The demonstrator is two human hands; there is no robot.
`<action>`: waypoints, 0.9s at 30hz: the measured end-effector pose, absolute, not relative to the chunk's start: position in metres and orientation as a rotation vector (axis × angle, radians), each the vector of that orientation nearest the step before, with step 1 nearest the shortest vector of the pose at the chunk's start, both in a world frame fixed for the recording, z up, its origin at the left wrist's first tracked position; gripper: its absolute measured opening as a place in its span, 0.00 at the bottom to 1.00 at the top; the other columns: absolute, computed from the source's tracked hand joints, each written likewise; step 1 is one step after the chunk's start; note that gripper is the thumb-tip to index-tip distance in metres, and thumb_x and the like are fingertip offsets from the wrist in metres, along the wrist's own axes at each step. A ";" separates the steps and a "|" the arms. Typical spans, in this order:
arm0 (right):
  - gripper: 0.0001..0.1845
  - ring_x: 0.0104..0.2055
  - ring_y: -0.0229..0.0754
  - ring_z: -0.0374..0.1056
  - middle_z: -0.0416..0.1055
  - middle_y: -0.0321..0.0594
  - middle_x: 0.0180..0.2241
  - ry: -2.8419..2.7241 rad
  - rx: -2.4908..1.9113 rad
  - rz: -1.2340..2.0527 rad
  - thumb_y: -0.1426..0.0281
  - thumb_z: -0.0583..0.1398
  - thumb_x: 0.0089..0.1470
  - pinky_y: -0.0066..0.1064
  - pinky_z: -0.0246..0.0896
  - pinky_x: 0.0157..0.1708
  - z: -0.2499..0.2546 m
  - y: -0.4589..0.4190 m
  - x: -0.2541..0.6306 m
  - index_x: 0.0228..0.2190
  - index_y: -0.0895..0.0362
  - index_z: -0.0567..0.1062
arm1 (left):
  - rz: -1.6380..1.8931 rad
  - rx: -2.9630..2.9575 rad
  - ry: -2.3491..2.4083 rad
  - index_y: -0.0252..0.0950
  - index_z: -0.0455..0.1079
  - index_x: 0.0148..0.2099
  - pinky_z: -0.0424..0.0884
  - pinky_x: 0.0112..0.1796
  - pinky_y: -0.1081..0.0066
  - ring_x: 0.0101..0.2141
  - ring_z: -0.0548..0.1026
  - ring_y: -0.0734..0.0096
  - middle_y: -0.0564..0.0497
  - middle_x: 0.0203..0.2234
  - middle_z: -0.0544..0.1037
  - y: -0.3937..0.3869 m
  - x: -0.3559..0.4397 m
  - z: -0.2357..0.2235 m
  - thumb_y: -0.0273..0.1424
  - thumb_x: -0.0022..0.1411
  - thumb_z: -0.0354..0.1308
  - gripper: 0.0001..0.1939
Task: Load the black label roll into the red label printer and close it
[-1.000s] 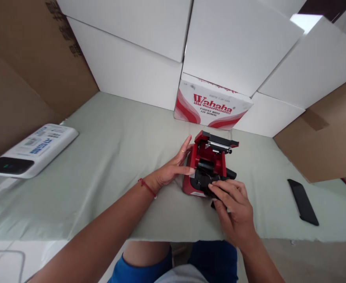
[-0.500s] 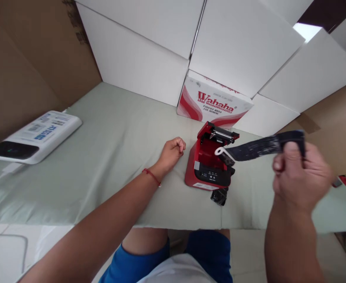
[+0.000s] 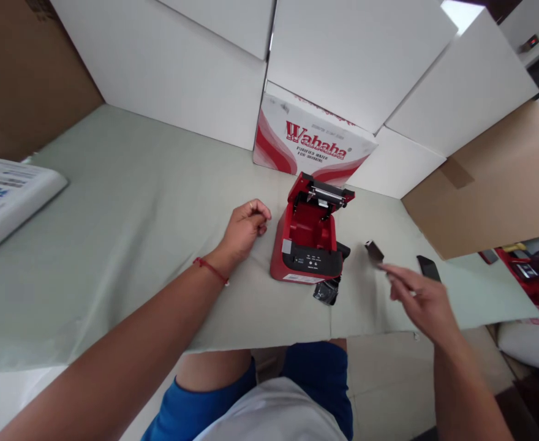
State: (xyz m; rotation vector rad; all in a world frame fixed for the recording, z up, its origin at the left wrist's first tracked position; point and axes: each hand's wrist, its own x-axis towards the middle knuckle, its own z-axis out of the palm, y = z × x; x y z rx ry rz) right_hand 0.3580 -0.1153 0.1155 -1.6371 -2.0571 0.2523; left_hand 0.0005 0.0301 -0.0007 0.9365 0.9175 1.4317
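A red label printer (image 3: pixel 307 245) stands on the pale green cloth (image 3: pixel 127 233) with its lid up and its bay empty. My left hand (image 3: pixel 244 226) rests on the cloth just left of it, fingers curled into a loose fist with nothing showing in them. My right hand (image 3: pixel 419 300) hovers to the printer's right, blurred, fingers stretched out. A short dark strip (image 3: pixel 374 251) sits just beyond its fingertips, apart from them. A small black crumpled piece (image 3: pixel 325 291) lies at the printer's front edge.
A Wahaha carton (image 3: pixel 315 144) and stacked white boxes (image 3: pixel 361 55) wall the back. Brown cardboard (image 3: pixel 481 184) leans at the right, and a black phone (image 3: pixel 428 267) lies behind my right hand. A white device (image 3: pixel 3 196) lies far left. Red items (image 3: pixel 536 269) sit beyond the table's right edge.
My right hand pulled a long dark strip out of the printer, swung it right, then dropped lower and let go of it. My left hand left the printer and curled up.
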 end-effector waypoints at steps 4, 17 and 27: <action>0.25 0.29 0.39 0.79 0.82 0.46 0.60 -2.418 -1.625 0.908 0.58 0.66 0.66 0.32 0.79 0.31 0.111 -0.129 0.359 0.62 0.46 0.81 | 1.525 0.928 1.004 0.41 0.61 0.36 0.53 0.24 0.77 0.23 0.56 0.79 0.61 0.26 0.61 0.028 0.000 0.001 0.26 0.45 0.66 0.19; 0.19 0.42 0.49 0.79 0.83 0.48 0.53 -2.129 -1.937 0.187 0.62 0.62 0.64 0.43 0.73 0.46 0.057 -0.029 0.315 0.52 0.53 0.85 | 1.392 0.919 0.958 0.42 0.44 0.26 0.41 0.22 0.75 0.18 0.44 0.85 0.65 0.17 0.47 0.026 0.001 0.004 0.38 0.50 0.72 0.33; 0.20 0.50 0.54 0.80 0.84 0.49 0.53 -2.237 -2.132 0.275 0.70 0.62 0.62 0.42 0.73 0.48 0.073 -0.017 0.303 0.54 0.54 0.83 | 1.363 1.065 0.984 0.42 0.44 0.26 0.46 0.23 0.75 0.20 0.47 0.82 0.63 0.19 0.48 0.028 0.000 0.001 0.38 0.52 0.69 0.30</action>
